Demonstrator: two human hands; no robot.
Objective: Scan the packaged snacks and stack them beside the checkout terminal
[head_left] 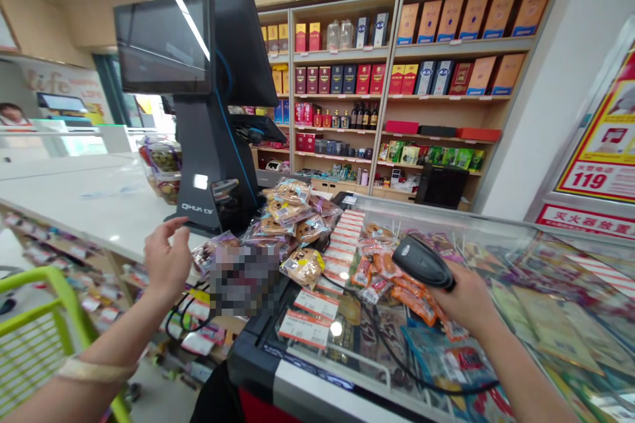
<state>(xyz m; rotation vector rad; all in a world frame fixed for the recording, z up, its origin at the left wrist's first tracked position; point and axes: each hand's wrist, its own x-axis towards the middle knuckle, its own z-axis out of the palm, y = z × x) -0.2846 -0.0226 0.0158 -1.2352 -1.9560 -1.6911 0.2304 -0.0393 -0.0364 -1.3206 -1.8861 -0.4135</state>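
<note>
My right hand [469,297] is closed around a black barcode scanner [421,261], held over the glass-topped case. Its black cable [381,337] loops across the glass. Beneath and beside the scanner are orange-wrapped snack packets [411,297]. My left hand [167,254] is in the air by the white counter's edge, fingers loosely curved and apart, holding nothing visible. Close to its right is a heap of clear-wrapped snacks [290,211], with one yellow-and-tan packet [303,266] at its near side. A blurred patch hides part of the heap's front.
A dark checkout terminal [198,165] stands on the white counter [94,192], beside a clear container [161,168]. Price labels [310,317] line the case. A green shopping cart [59,317] is at left. Boxed goods fill shelves [342,56] behind. Another person [14,115] is far left.
</note>
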